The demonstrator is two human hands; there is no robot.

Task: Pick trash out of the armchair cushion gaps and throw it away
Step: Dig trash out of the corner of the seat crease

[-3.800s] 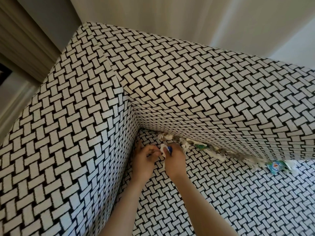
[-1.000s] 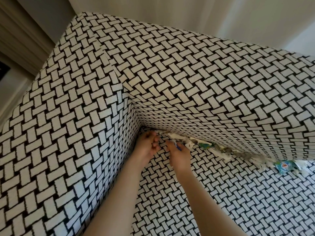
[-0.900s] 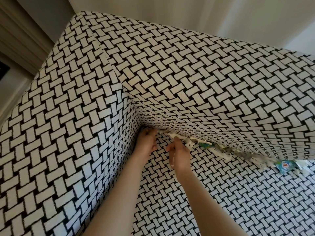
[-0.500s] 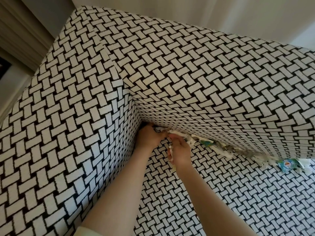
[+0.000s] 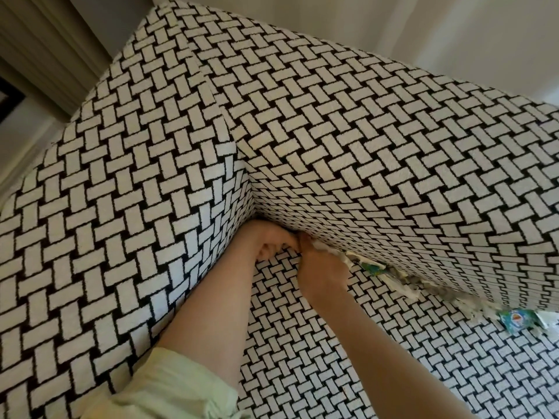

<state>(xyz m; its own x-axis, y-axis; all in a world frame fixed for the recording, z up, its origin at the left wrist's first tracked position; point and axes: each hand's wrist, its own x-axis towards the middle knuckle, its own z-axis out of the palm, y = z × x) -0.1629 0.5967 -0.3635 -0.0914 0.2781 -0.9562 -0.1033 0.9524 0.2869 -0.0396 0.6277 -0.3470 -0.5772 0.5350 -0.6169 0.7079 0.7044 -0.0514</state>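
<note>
Patterned armchair (image 5: pixel 363 146) corner | left hand (image 5: pixel 272 240), right hand (image 5: pixel 323 273) curled at trash (image 5: pixel 414 285) gap | grip contents unclear | wrapper (image 5: pixel 514 319) beyond

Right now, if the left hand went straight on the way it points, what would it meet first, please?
The left hand points into the corner, so it would most likely meet the foot of the backrest first, though depth there is unclear.

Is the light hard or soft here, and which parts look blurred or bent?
Head view: soft, even light, no glare on the armchair; head view: shadow only in the corner by the left hand; head view: the wide lens bends its top edge, and the trash toward the right border looks smeared.
</note>
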